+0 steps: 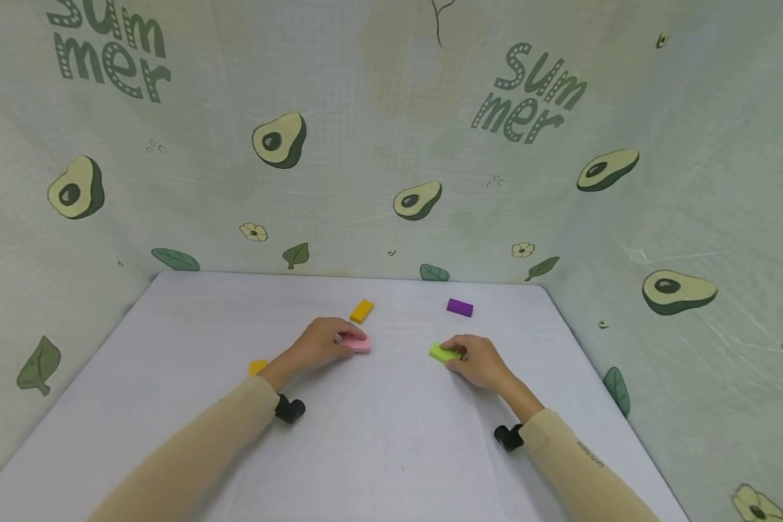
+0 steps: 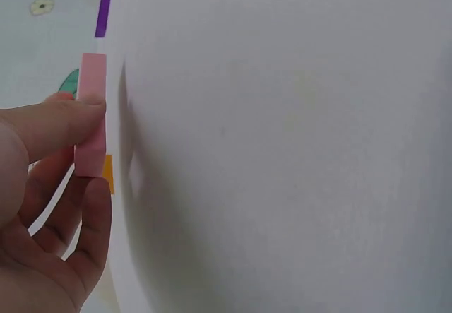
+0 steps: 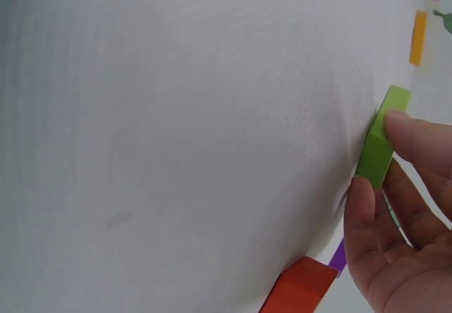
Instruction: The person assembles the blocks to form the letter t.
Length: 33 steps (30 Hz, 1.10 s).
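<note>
My left hand (image 1: 318,344) grips a pink block (image 1: 357,344) between thumb and fingers. In the left wrist view, the pink block (image 2: 92,126) stands lengthwise against the fingertips, with a shadow on the cloth beside it. Across from it, my right hand (image 1: 481,361) pinches a lime-green block (image 1: 442,353). The right wrist view has the thumb lying on one face of the green block (image 3: 376,150) and fingers curled at its end, with the block low over the white cloth. Parts of both blocks are hidden by fingers.
Behind the left hand lies a yellow-orange block (image 1: 362,312); another yellow block (image 1: 257,367) is partly covered by the left wrist. A purple block (image 1: 460,307) sits farther back. Near the right hand is a red-orange block (image 3: 300,288). Printed cloth walls (image 1: 339,217) surround the white table (image 1: 391,449).
</note>
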### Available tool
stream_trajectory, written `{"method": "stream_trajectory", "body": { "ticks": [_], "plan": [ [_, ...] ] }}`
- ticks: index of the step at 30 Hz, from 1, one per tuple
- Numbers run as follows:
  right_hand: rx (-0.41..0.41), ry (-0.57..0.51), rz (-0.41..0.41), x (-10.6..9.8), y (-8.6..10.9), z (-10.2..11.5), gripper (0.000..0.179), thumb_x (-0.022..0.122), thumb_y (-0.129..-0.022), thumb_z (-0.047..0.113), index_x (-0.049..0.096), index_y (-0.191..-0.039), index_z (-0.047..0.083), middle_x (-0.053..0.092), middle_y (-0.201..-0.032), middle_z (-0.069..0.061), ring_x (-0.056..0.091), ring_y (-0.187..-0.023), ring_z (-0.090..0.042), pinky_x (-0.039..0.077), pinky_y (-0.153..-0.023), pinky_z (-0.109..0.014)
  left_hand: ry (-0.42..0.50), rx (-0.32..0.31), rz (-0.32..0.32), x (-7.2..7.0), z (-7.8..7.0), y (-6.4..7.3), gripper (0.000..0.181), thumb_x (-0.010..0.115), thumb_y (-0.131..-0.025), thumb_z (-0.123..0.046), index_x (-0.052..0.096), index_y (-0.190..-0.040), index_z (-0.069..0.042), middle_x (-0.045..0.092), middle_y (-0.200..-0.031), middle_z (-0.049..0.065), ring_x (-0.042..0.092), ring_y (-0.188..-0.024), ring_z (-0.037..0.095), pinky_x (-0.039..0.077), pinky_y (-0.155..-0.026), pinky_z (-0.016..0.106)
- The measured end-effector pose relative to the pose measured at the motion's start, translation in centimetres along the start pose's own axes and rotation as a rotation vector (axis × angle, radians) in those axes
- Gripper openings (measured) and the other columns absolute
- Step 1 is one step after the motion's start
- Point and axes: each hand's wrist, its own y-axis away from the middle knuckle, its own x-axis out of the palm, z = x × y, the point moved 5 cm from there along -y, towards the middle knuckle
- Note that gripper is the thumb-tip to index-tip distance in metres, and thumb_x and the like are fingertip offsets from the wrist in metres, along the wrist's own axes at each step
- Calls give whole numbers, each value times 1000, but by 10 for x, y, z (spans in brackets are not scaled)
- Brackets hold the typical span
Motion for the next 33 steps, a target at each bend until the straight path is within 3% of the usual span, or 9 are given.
{"method": "stream_trajectory", "body": {
  "ticks": [9, 25, 33],
  "plan": [
    [8, 0, 0, 1, 0, 0, 31, 81, -93, 9, 78, -124, 12, 75, -113, -2, 62, -93, -16, 56, -88, -38, 13, -18, 7, 8, 0, -6, 32, 81, -93, -5, 80, -121, -21, 74, -127, -1, 62, -113, 20, 53, -103, 43],
    [-8, 6, -4, 0, -1, 1, 31, 81, -94, 9, 78, -124, 11, 75, -113, -3, 63, -94, -17, 56, -88, -39, 43, -66, 7, 11, 3, -4, 35, 81, -93, -4, 80, -121, -24, 73, -130, -1, 61, -113, 21, 53, -102, 42],
    [-11, -6, 6, 0, 0, -1, 31, 81, -93, 8, 78, -124, 12, 75, -114, -3, 64, -96, -17, 58, -89, -40, 31, -53, 21, 11, 4, -6, 34, 82, -93, -6, 80, -120, -27, 73, -127, -4, 60, -109, 18, 53, -99, 40]
  ]
}}
